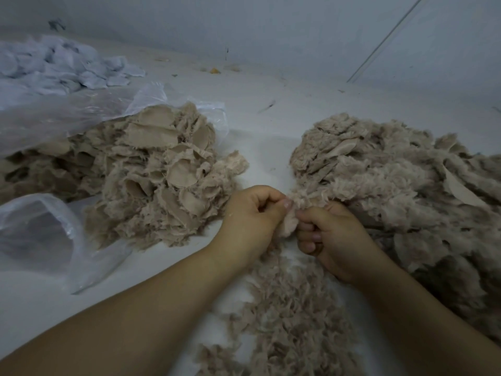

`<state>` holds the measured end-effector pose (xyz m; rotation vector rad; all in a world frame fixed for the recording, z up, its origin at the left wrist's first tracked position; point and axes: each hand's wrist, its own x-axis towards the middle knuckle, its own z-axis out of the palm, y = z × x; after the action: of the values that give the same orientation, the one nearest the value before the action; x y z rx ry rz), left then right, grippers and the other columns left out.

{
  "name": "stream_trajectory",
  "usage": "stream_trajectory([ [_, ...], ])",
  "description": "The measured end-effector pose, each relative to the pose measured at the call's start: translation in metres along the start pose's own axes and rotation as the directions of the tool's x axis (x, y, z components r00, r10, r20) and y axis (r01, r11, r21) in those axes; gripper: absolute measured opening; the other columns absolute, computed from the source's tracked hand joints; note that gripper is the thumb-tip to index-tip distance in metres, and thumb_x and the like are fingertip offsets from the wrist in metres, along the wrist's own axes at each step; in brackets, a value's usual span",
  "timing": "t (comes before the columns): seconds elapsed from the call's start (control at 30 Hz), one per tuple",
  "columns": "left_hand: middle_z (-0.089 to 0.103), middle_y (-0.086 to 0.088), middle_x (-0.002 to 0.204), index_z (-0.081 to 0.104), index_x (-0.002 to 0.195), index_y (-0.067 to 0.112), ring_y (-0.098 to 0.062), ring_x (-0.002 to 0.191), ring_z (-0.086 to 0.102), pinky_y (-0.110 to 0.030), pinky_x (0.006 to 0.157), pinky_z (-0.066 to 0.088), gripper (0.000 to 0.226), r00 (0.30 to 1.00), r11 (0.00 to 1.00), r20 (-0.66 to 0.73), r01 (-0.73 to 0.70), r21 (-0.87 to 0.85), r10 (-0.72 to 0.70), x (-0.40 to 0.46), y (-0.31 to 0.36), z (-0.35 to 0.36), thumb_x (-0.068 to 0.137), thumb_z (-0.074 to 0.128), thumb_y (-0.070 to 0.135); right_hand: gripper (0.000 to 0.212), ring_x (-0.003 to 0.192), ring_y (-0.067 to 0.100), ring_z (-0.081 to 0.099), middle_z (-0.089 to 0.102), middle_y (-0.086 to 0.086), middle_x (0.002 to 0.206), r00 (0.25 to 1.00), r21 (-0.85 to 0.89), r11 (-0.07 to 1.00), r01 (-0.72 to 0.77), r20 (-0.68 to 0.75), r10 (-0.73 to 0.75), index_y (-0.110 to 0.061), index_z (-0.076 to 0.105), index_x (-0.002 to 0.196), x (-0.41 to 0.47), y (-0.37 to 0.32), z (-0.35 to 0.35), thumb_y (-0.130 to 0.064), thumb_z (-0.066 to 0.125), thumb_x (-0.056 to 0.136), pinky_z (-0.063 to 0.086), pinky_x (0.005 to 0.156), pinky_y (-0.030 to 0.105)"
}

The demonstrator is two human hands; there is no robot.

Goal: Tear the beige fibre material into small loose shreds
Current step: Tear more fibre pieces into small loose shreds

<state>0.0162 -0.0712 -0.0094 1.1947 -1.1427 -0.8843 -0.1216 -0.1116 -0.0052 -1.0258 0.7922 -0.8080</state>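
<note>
Plastic bag (40, 234) far left of held tuft. Pile of beige patches (151, 175) left of tuft. Left hand (252, 215) and right hand (330, 237) both pinch beige tuft (288, 226) between them, fingers curled. Loose shreds (284, 308) below tuft. Fluffy beige heap (393, 172) right of tuft.

A pale white counter (265, 147) carried everything. At nine o'clock lay a heap of beige frayed fabric rounds (151, 175) on crumpled clear plastic bags (40, 234). At three o'clock sat a fluffier beige fibre mound (393, 180); loose beige shreds (287, 316) spread at six. Grey-white fabric scraps (59, 66) lay at eleven.
</note>
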Motion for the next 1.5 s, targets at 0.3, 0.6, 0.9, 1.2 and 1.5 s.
stream_trajectory([
  [0.3, 0.047, 0.007, 0.049, 0.060, 0.075, 0.010, -0.002, 0.042, 0.039, -0.016, 0.042, 0.030, 0.016, 0.972, 0.944, -0.044, -0.212, 0.253, 0.230, -0.007, -0.001, 0.004, 0.091, 0.061, 0.007, 0.024, 0.041, 0.004, 0.036, 0.046, -0.003, 0.052, 0.991, -0.090, 0.994, 0.066, 0.123, -0.055, -0.018, 0.066, 0.064, -0.006, -0.003, 0.002, -0.035, 0.067, 0.081, 0.033, 0.039, 0.017],
  [0.6, 0.046, 0.000, 0.062, 0.052, 0.081, 0.008, -0.017, 0.058, 0.043, -0.030, 0.050, 0.034, 0.014, 0.870, 0.812, -0.066, -0.426, 0.399, 0.489, -0.011, 0.007, 0.001, 0.094, 0.053, 0.013, 0.028, 0.038, 0.002, 0.025, 0.031, -0.003, 0.054, 1.000, 0.053, 0.999, 0.009, -0.003, -0.009, -0.012, 0.051, 0.073, -0.001, -0.004, 0.003, -0.007, 0.041, 0.099, 0.031, 0.037, 0.017],
  [0.9, 0.046, 0.013, 0.055, 0.056, 0.078, 0.020, 0.002, 0.053, 0.048, -0.007, 0.049, 0.032, 0.013, 0.903, 0.826, -0.032, -0.378, 0.417, 0.429, -0.012, 0.001, 0.005, 0.088, 0.061, 0.013, 0.018, 0.055, 0.009, 0.047, 0.060, 0.005, 0.070, 0.976, -0.141, 0.983, 0.118, 0.196, -0.089, -0.016, 0.070, 0.083, -0.005, 0.001, -0.002, -0.033, 0.069, 0.077, 0.042, 0.048, 0.018],
  [1.2, 0.049, -0.008, 0.053, 0.057, 0.077, 0.013, -0.013, 0.041, 0.039, -0.029, 0.041, 0.032, 0.015, 0.981, 0.989, -0.136, -0.143, -0.048, 0.136, -0.006, 0.004, 0.003, 0.089, 0.059, 0.022, 0.035, 0.038, 0.001, 0.029, 0.042, -0.008, 0.052, 0.992, 0.129, 0.992, 0.006, 0.122, -0.021, -0.020, 0.070, 0.062, -0.002, -0.003, 0.000, -0.024, 0.052, 0.093, 0.037, 0.041, 0.019],
  [1.5, 0.056, -0.011, 0.056, 0.063, 0.086, 0.007, -0.013, 0.036, 0.044, -0.021, 0.037, 0.035, 0.016, 0.998, 0.994, -0.005, 0.067, -0.081, -0.068, -0.003, 0.002, 0.003, 0.087, 0.072, 0.020, 0.036, 0.037, 0.004, 0.029, 0.036, -0.004, 0.051, 0.997, 0.106, 0.994, -0.018, 0.078, 0.010, -0.016, 0.064, 0.063, -0.002, -0.002, 0.001, -0.028, 0.052, 0.093, 0.038, 0.041, 0.023],
])
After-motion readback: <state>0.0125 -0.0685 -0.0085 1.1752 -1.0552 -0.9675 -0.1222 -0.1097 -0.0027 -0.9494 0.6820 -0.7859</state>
